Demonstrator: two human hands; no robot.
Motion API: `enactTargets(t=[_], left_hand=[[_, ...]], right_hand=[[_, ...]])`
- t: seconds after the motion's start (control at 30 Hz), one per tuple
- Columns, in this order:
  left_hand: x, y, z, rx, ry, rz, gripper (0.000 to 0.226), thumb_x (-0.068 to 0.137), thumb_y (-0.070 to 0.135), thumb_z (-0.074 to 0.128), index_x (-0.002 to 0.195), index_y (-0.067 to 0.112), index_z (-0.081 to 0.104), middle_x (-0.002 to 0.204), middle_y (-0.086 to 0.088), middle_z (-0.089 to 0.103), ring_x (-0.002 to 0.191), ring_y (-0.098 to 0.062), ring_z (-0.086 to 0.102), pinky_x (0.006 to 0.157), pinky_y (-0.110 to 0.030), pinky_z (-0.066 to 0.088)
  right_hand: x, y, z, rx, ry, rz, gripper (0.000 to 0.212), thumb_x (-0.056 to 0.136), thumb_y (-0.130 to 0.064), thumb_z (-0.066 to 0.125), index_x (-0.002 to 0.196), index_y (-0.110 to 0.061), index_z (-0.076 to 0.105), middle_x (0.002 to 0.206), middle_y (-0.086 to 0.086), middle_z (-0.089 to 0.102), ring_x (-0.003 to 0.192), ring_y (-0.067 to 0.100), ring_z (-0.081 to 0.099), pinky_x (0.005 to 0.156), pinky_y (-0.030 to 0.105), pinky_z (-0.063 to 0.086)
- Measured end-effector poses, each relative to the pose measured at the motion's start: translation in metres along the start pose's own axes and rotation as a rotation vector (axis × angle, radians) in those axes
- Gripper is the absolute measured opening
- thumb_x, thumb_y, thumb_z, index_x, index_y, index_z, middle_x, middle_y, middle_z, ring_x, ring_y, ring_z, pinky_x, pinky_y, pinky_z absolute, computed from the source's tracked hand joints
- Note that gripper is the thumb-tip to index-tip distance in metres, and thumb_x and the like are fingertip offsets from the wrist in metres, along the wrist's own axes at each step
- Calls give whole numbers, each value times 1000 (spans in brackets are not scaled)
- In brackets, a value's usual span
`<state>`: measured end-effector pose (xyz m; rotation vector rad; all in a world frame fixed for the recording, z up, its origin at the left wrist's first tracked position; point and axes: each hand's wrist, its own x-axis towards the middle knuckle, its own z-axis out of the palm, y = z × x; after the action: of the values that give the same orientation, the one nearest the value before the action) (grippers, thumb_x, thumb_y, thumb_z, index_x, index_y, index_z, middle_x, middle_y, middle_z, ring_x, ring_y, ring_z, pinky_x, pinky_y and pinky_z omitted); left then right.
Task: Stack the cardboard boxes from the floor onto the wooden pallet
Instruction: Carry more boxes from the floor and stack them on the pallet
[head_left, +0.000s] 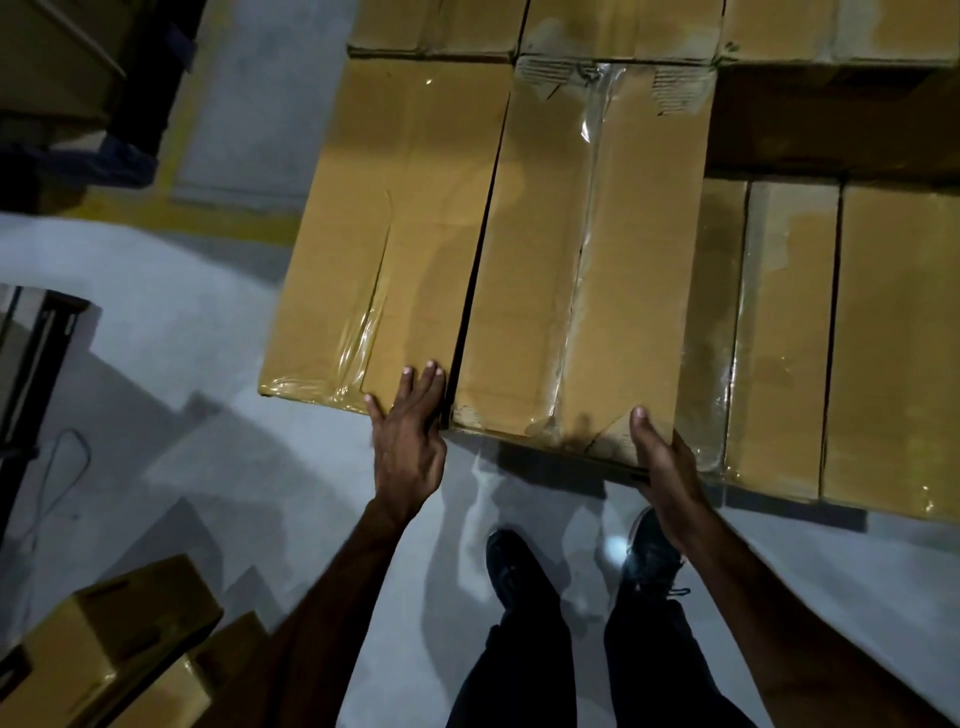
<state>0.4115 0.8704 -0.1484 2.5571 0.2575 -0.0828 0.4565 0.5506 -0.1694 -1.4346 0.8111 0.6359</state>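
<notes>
Two long taped cardboard boxes lie side by side on top of the stack. My left hand (410, 431) rests flat with straight fingers on the near right corner of the left box (384, 223), beside the gap between the two. My right hand (662, 462) grips the near right corner of the right box (587, 249), thumb on top and fingers under the edge. Lower boxes (831, 338) sit to the right, a step down. The wooden pallet is hidden beneath the stack.
More cardboard boxes (119, 644) lie on the grey floor at the lower left. A dark frame with a cable (36, 364) stands at the left edge. Yellow floor marking (208, 218) runs behind. My feet (519, 571) stand close to the stack.
</notes>
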Motion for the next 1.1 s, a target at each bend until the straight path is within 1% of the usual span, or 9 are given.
enactTargets(t=[0.07, 0.23, 0.53, 0.6, 0.7, 0.8, 0.87, 0.93, 1.1], left_hand=[[-1, -4, -5, -41, -31, 24, 90, 73, 17, 32, 163, 17, 38, 172, 5, 29, 163, -22, 12, 123, -72, 0], [-2, -10, -16, -80, -78, 67, 95, 67, 0, 41, 161, 14, 41, 171, 2, 31, 162, -24, 15, 126, -69, 4], [0, -2, -19, -80, -98, -6, 95, 66, -1, 37, 160, 15, 43, 169, 3, 35, 162, -23, 17, 129, -61, 3], [0, 0, -21, -83, -103, -14, 93, 68, -2, 38, 159, 14, 45, 168, 1, 36, 161, -25, 19, 129, -62, 7], [-6, 4, -23, -109, -90, -20, 82, 75, 3, 39, 156, 11, 48, 165, -2, 42, 158, -24, 26, 128, -61, 20], [-20, 21, -30, -192, -32, -7, 56, 101, 24, 35, 150, 6, 54, 156, -11, 53, 148, -19, 42, 121, -50, 40], [-33, 42, -41, -244, -14, -23, 48, 108, 27, 40, 147, 4, 58, 150, -14, 59, 141, -21, 52, 115, -48, 47], [-51, 69, -56, -287, -1, -3, 44, 103, 13, 51, 145, 1, 58, 147, -14, 61, 137, -25, 58, 112, -48, 50], [-84, 147, -105, -439, 1, -52, 46, 101, 7, 59, 146, 6, 58, 144, 4, 59, 133, -4, 53, 116, -31, 45]], right_hand=[[1, 0, 5, -34, 10, 2, 144, 48, -102, 69, 164, -25, 31, 168, 5, 36, 150, 36, 39, 118, 64, 36], [13, 13, 7, 7, 74, -20, 139, 46, -100, 72, 160, -28, 38, 164, 3, 43, 148, 35, 43, 116, 65, 39], [12, 3, -1, -156, 1, -31, 143, 44, -105, 65, 160, -28, 36, 164, 7, 42, 146, 37, 44, 116, 65, 39], [3, -9, -1, -255, -24, -50, 140, 47, -105, 62, 160, -28, 36, 162, 9, 46, 143, 39, 48, 113, 66, 43], [-11, -21, -9, -360, -65, -62, 116, 60, -98, 62, 155, -32, 44, 154, 8, 54, 134, 38, 55, 108, 67, 48], [-31, -33, -20, -439, -81, -83, 126, 52, -102, 62, 156, -36, 41, 156, 2, 52, 136, 34, 55, 109, 64, 48], [-56, -48, -25, -457, -52, -100, 110, 73, -85, 67, 162, -29, 34, 163, 5, 44, 142, 34, 49, 115, 59, 43], [-87, -63, -28, -439, -24, -137, 86, 95, -60, 66, 164, -22, 31, 166, 7, 41, 145, 33, 47, 118, 54, 40], [-168, -96, -39, -361, -23, -246, 68, 103, -40, 64, 162, -18, 37, 162, 7, 45, 143, 28, 49, 114, 40, 41]])
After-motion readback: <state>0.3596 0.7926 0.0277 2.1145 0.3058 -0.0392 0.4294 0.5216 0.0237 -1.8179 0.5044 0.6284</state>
